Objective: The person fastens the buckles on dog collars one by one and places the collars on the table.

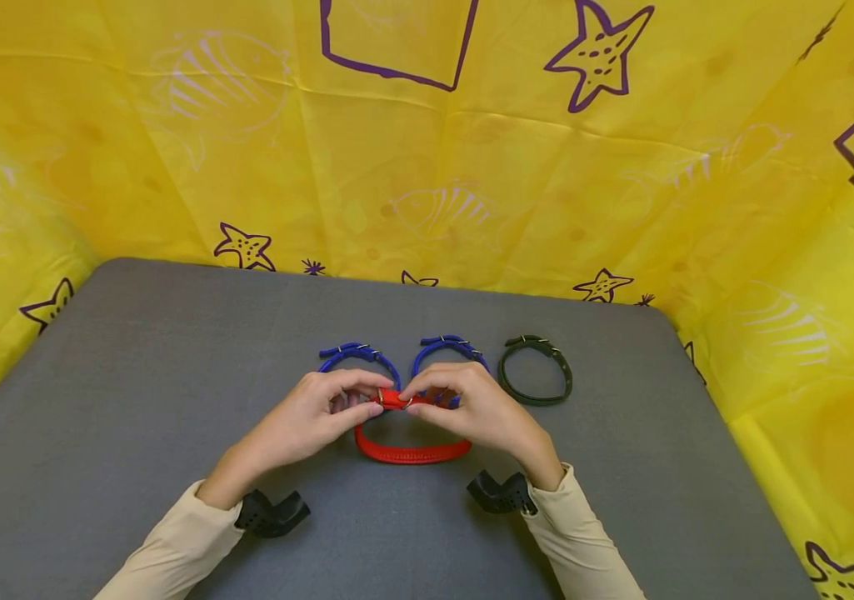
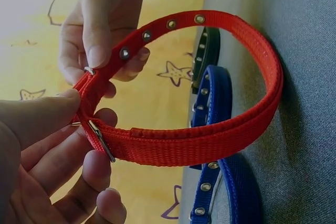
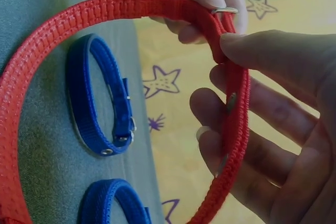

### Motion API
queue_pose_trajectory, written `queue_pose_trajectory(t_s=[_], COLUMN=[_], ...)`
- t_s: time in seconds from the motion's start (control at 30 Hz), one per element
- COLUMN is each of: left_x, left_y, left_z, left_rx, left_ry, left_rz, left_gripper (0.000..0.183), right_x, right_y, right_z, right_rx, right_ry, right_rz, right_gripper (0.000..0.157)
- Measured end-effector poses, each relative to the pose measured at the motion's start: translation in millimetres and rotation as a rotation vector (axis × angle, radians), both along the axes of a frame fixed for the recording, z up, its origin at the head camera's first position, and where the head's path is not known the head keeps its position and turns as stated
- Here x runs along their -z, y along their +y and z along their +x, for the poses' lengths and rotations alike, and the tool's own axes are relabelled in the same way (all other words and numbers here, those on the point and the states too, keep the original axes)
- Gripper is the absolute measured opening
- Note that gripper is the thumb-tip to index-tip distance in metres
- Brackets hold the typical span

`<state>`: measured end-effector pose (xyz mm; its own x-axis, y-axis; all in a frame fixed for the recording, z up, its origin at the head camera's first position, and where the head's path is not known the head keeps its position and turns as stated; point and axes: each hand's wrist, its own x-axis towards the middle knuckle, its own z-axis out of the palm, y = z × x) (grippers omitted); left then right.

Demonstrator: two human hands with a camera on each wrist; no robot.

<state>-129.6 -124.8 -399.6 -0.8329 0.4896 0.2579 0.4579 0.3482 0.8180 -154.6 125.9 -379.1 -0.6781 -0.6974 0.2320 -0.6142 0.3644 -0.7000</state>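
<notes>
Both hands hold a red dog collar [image 1: 413,455] by its buckle end, its loop hanging toward me. My left hand [image 1: 322,410] pinches the strap beside the metal buckle [image 2: 102,141] between thumb and fingers. On the other side, my right hand [image 1: 481,407] grips the strap's tail, thumb [image 3: 252,48] pressed on the red band near a metal loop [image 3: 226,10]. The strap end is threaded through the hardware, lying doubled there. Metal eyelets [image 2: 147,35] run along the band past the right fingers. In the left wrist view, the band forms one closed ring.
Behind the hands lie two blue collars, a left one [image 1: 355,348] and a right one [image 1: 451,341], partly covered by the hands. A dark green collar [image 1: 537,402] lies to their right. The grey table [image 1: 172,350] ends at a yellow patterned cloth [image 1: 367,192].
</notes>
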Motion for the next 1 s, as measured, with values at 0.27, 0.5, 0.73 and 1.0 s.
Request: queue_pose_trajectory(t_s=[0.27, 0.5, 0.73, 1.0], left_x=[-2.1, -3.2, -3.0, -6.4], left_y=[1.2, 2.6, -0.2, -12.7], left_z=[1.5, 2.3, 0.5, -2.9], left_rx=[-0.009, -0.025, -0.05, -0.113], left_ry=[-0.014, -0.027, -0.045, -0.075], left_rz=[0.012, -0.012, -0.054, -0.117], left_gripper=[0.018, 0.011, 0.008, 0.009], right_x=[1.7, 4.9, 6.1, 10.2], right_y=[-3.0, -8.9, -8.9, -0.3], right_z=[0.6, 2.9, 1.5, -7.0], right_rx=[0.01, 0.038, 0.055, 0.076], right_ry=[0.007, -0.012, -0.029, -0.06], right_rz=[-0.02, -0.039, -0.03, -0.037], right_gripper=[0.01, 0.011, 0.006, 0.008])
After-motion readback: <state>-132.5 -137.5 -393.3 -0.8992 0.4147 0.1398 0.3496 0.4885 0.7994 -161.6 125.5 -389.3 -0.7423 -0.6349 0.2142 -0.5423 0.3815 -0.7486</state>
